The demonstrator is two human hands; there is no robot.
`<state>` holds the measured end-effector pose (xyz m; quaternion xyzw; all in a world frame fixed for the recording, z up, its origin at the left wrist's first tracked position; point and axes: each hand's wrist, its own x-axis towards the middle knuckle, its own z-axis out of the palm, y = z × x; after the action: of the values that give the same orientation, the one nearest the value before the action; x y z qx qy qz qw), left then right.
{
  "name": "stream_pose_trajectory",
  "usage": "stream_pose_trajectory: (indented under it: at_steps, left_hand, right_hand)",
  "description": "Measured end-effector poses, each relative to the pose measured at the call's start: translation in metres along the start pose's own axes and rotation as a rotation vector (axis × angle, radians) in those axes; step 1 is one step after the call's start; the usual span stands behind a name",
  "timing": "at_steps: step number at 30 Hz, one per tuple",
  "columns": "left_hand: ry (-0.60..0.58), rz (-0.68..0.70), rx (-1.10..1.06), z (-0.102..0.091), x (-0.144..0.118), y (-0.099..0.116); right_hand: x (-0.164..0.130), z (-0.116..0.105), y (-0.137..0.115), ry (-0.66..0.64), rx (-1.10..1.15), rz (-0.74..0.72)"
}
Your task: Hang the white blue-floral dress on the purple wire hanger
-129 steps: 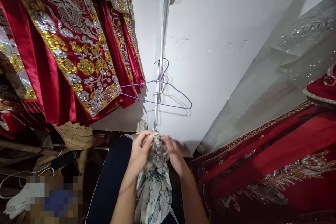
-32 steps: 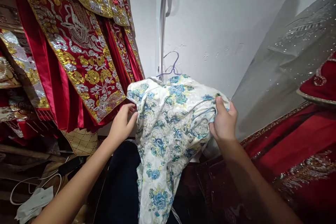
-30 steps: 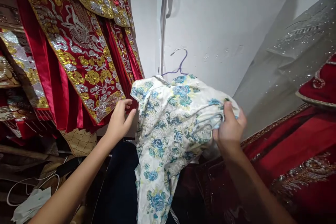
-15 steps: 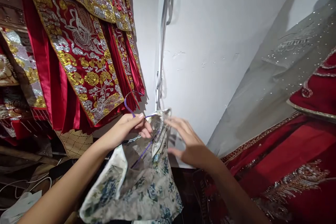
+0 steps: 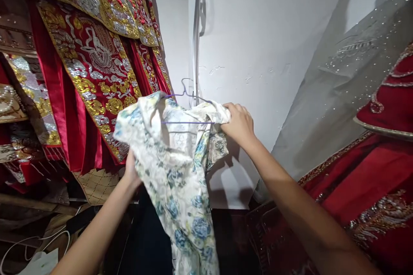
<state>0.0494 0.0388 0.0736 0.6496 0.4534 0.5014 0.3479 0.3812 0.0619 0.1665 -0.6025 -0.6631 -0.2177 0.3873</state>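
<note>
A white dress with a blue and green floral print [image 5: 180, 176] hangs spread on a thin purple hanger [image 5: 190, 123], whose hook points up. My right hand [image 5: 239, 123] is closed round the dress's right shoulder, at that end of the hanger. On the other side, my left hand [image 5: 130, 172] is against the dress below its left sleeve. The cloth hides the fingers of that hand, so its grip does not show. The lower part of the dress hangs down out of view.
Red garments with gold and silver embroidery [image 5: 103, 68] hang at the left. A metal rail [image 5: 195, 30] runs up the white wall [image 5: 251, 47]. To the right are sheer sparkling grey fabric [image 5: 322, 107] and a beaded red garment [image 5: 361, 172]. A white cable [image 5: 61, 234] lies lower left.
The dress has been raised and spread upright on the hanger. My left hand has left the hanger's neck and moved down-left to the sleeve; my right hand has taken the right shoulder.
</note>
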Motion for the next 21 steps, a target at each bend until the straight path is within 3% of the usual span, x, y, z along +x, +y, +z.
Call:
stream_pose_trajectory:
  at_steps: [4, 7, 10, 13, 16, 18, 21]
  left_hand:
    - [0.051, -0.289, -0.477, 0.018, -0.036, -0.037]
    - [0.062, -0.351, -0.491, 0.044, -0.060, -0.053]
    - [0.104, -0.367, -0.477, 0.073, -0.076, -0.063]
    - [0.215, -0.448, -0.585, 0.095, -0.087, -0.072]
    - [0.273, -0.486, -0.623, 0.104, -0.099, -0.081]
    - [0.259, -0.451, -0.594, 0.104, -0.107, -0.083]
    - [0.223, -0.454, -0.565, 0.098, -0.116, -0.081]
  right_hand:
    - [-0.026, 0.001, 0.013, -0.001, -0.026, 0.046]
    - [-0.060, 0.010, 0.008, -0.051, 0.090, -0.049]
    - [-0.078, 0.030, -0.008, -0.133, 0.410, -0.107]
    - [-0.082, 0.049, -0.032, -0.216, 0.817, -0.044]
    - [-0.095, 0.055, -0.060, -0.276, 1.237, 0.083]
    - [-0.121, 0.056, -0.075, -0.299, 1.501, 0.227]
    - [-0.183, 0.063, -0.086, -0.130, 1.586, 0.655]
